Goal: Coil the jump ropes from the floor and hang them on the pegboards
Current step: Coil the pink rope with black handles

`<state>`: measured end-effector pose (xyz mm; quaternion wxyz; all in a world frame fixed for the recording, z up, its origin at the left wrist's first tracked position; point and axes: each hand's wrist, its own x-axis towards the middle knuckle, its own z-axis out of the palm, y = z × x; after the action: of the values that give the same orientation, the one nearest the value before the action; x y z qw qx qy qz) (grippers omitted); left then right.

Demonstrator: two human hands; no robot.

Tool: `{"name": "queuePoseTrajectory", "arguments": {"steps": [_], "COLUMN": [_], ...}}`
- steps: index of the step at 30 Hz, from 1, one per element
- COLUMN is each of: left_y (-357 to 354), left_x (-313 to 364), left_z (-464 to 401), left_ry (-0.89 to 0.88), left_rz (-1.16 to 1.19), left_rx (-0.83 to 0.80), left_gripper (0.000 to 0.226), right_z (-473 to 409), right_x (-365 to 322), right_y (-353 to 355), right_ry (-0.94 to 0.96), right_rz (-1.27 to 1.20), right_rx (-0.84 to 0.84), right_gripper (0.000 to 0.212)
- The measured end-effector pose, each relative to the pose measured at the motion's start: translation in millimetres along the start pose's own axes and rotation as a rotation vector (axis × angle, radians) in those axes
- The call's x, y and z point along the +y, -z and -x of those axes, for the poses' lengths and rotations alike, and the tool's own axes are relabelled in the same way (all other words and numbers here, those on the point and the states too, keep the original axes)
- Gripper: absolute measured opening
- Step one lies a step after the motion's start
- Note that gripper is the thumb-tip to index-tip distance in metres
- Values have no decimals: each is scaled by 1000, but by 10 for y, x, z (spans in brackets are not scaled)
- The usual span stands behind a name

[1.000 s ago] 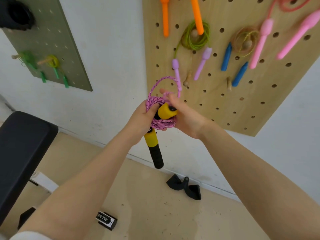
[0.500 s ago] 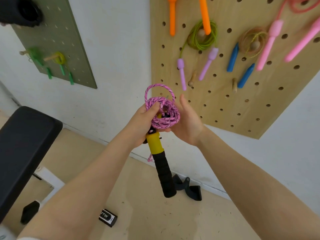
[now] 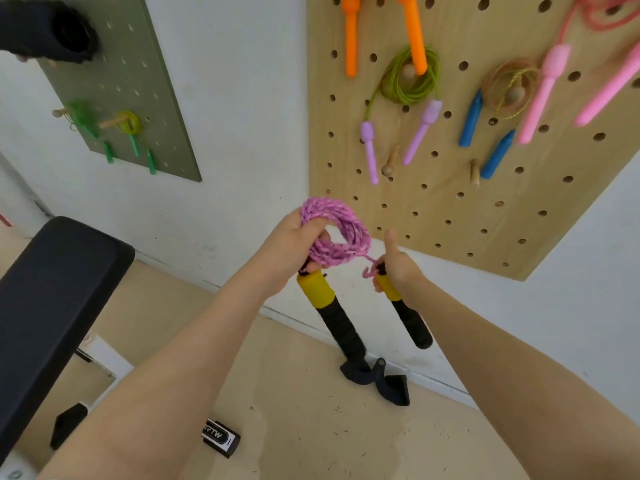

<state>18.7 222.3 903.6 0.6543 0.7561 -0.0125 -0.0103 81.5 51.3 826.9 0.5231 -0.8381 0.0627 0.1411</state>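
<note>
The left hand (image 3: 291, 247) is closed around the pink rope coil (image 3: 334, 237) where it meets one yellow-and-black handle (image 3: 329, 313), which hangs straight down below the coil. Just right of the coil, the right hand (image 3: 398, 268) grips the second handle (image 3: 403, 310) near its yellow top, thumb raised; a short run of rope joins it to the coil. The coil's opening faces the wall, and the free wooden peg (image 3: 390, 164) stands above and slightly right of the coil on the wooden pegboard (image 3: 450, 220), so the left hand looks nearer for hooking it on. Below the coil lies the tan floor (image 3: 311, 427) with a black strap (image 3: 377, 379) by the wall; left of the coil sit a black padded bench (image 3: 52, 289) and, farther back, a green pegboard (image 3: 138, 81).
</note>
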Motion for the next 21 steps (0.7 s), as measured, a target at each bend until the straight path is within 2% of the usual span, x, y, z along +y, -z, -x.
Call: {"name": "queuePoseTrajectory", "arguments": {"steps": [1, 3, 5, 9, 12, 17, 21], "left_y": [-31, -90, -98, -3, 59, 34, 42], "left_x": [0, 14, 58, 216, 283, 277, 407], "left_z": [3, -39, -123, -213, -219, -244, -269], "left_ry": [7, 3, -26, -64, 11, 57, 8], "left_rz": [-82, -234, -322, -388, -256, -97, 231], "left_rx": [-52, -83, -38, -14, -96, -129, -284], "left_gripper": [26, 26, 28, 29, 26, 21, 24], "right_z": [20, 100, 197, 239, 274, 385, 482], "right_x": [-82, -345, -595, -757, -793, -865, -970], "right_y": [-11, -35, -13, 85, 214, 282, 366], "right_ry": [18, 66, 160, 324, 398, 560, 666], "right_rz": [-46, -297, -406, -265, -198, 76, 99], "right_rx": [-113, -355, -442, -401, -362, -147, 26], "right_gripper": [90, 89, 81, 45, 22, 12, 24]}}
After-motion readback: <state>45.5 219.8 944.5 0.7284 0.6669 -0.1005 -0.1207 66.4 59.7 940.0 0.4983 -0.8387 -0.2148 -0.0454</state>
